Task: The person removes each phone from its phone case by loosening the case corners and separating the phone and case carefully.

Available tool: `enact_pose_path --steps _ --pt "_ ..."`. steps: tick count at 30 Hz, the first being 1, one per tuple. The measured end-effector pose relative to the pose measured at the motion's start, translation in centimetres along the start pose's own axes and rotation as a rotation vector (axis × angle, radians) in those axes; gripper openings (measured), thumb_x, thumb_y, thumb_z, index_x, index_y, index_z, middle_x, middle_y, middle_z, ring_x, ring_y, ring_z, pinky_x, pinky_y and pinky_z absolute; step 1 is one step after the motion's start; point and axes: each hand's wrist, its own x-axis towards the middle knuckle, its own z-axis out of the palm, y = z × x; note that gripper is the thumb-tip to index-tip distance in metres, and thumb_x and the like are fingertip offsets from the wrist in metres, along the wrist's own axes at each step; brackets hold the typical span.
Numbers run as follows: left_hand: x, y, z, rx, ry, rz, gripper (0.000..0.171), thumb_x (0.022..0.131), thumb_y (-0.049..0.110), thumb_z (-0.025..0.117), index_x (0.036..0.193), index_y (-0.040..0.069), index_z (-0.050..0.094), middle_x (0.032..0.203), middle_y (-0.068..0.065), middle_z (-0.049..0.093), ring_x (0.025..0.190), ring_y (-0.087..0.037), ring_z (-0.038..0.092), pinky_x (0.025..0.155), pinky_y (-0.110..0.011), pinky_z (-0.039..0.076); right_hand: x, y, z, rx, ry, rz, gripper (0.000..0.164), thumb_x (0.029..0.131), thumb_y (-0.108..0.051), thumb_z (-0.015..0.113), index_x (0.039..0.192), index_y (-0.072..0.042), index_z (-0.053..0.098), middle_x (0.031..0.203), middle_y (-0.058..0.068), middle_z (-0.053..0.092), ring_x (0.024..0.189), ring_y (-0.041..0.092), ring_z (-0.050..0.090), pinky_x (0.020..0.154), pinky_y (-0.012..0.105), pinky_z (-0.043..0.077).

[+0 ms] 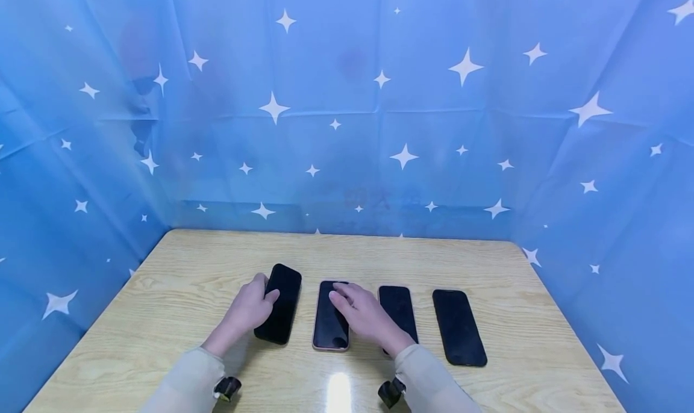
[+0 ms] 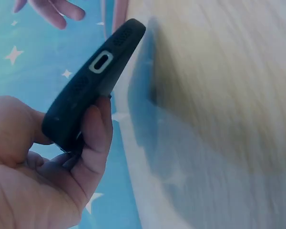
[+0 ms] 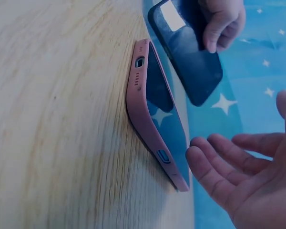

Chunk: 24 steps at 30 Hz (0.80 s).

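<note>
In the head view I see a pink phone point(image 1: 329, 321) lying flat on the wooden surface point(image 1: 135, 335). Left of the pink phone, the left hand point(image 1: 252, 304) grips a black phone point(image 1: 285, 301), thumb on its front. The right hand point(image 1: 368, 313) is over the pink phone's right side, its fingers loose, with hold of nothing. Right of the pink phone lie a third phone point(image 1: 398, 307) and a fourth phone point(image 1: 459, 327), both dark.

In the left wrist view the black phone is tipped and held up off the surface. Its case looks dull and rubbery, with round corners, so I think it grips well. It should feel stiff and a little heavy. Its long sides look best to hold; the shiny glass may be slippery and could crack.

In the right wrist view the right hand's fingers are a bit bent, close to the pink phone; I can't tell if they touch. The pink phone's case looks smooth, with small holes along its end. Behind the pink phone hangs blue cloth point(image 3: 250, 90) with white stars.
</note>
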Motion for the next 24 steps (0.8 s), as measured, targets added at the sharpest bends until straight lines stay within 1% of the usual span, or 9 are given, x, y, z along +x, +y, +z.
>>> enact_pose_path --steps 4,6,8,13,15,16,19,21,24 --pt "-0.1 1.0 0.1 -0.076 -0.001 0.005 0.012 0.103 0.010 0.059 0.103 -0.002 0.054 0.077 -0.007 0.055 0.067 -0.021 0.052 0.061 -0.034 0.046 0.1 0.1 -0.2 0.018 0.015 0.007 0.058 0.112 -0.044 0.041 0.147 0.001 0.053 0.143 0.021 0.058 0.118 0.038 0.064 0.099 0.056 0.055" --pt "-0.2 1.7 0.1 -0.115 -0.009 0.007 0.013 0.104 0.010 0.058 0.106 -0.003 0.054 0.080 -0.008 0.056 0.067 -0.019 0.051 0.061 -0.032 0.045 0.1 0.1 -0.4 0.030 0.026 0.009 0.057 0.112 -0.044 0.041 0.147 -0.001 0.054 0.143 0.021 0.059 0.118 0.038 0.064 0.099 0.056 0.055" --pt "-0.2 2.5 0.1 -0.146 -0.019 0.002 0.015 0.104 0.010 0.058 0.109 -0.004 0.055 0.084 -0.010 0.059 0.069 -0.020 0.053 0.062 -0.034 0.047 0.2 0.2 -0.6 0.052 0.035 0.017 0.056 0.111 -0.044 0.042 0.148 -0.003 0.054 0.143 0.019 0.059 0.116 0.035 0.066 0.098 0.055 0.056" --pt "-0.2 4.2 0.4 -0.178 -0.028 -0.004 0.019 0.104 0.011 0.060 0.115 -0.004 0.055 0.106 -0.019 0.066 0.091 -0.029 0.064 0.076 -0.045 0.057 0.5 0.2 -1.2 0.117 0.049 0.057 0.055 0.111 -0.043 0.045 0.150 -0.005 0.052 0.136 0.017 0.063 0.103 0.030 0.071 0.086 0.045 0.061" --pt "-0.1 4.8 0.6 -0.195 -0.035 -0.012 0.020 0.103 0.010 0.061 0.116 -0.004 0.055 0.112 -0.022 0.066 0.098 -0.032 0.065 0.081 -0.048 0.057 0.6 0.2 -1.5 0.147 0.055 0.078 0.054 0.111 -0.042 0.046 0.150 -0.005 0.051 0.135 0.017 0.064 0.100 0.030 0.072 0.084 0.042 0.062" --pt "-0.1 5.1 0.7 -0.209 -0.041 -0.014 0.020 0.103 0.009 0.061 0.116 -0.004 0.055 0.113 -0.023 0.065 0.099 -0.033 0.065 0.081 -0.048 0.058 0.6 0.2 -1.6 0.157 0.060 0.087 0.054 0.111 -0.042 0.047 0.150 -0.005 0.051 0.134 0.017 0.064 0.098 0.030 0.072 0.084 0.042 0.062" --pt "0.1 5.9 1.1 -0.250 -0.061 -0.017 0.020 0.102 0.007 0.062 0.117 -0.004 0.054 0.115 -0.023 0.065 0.099 -0.032 0.064 0.079 -0.045 0.058 0.7 0.1 -1.9 0.182 0.078 0.105 0.053 0.110 -0.040 0.048 0.150 -0.005 0.051 0.132 0.016 0.066 0.095 0.027 0.073 0.085 0.043 0.062" --pt "0.2 6.4 1.4 -0.284 -0.079 -0.010 0.020 0.101 0.005 0.062 0.117 -0.003 0.054 0.114 -0.021 0.065 0.096 -0.030 0.065 0.077 -0.043 0.058 0.7 0.0 -2.0 0.194 0.092 0.115 0.052 0.110 -0.038 0.048 0.150 -0.004 0.051 0.126 0.015 0.069 0.092 0.025 0.072 0.086 0.044 0.061" --pt "0.3 7.2 1.7 -0.321 -0.099 0.013 0.020 0.100 0.003 0.062 0.118 -0.003 0.054 0.114 -0.020 0.066 0.099 -0.030 0.066 0.080 -0.044 0.059 0.9 -0.2 -2.2 0.217 0.117 0.123 0.051 0.111 -0.035 0.049 0.149 -0.002 0.051 0.118 0.015 0.071 0.088 0.026 0.072 0.087 0.046 0.061"
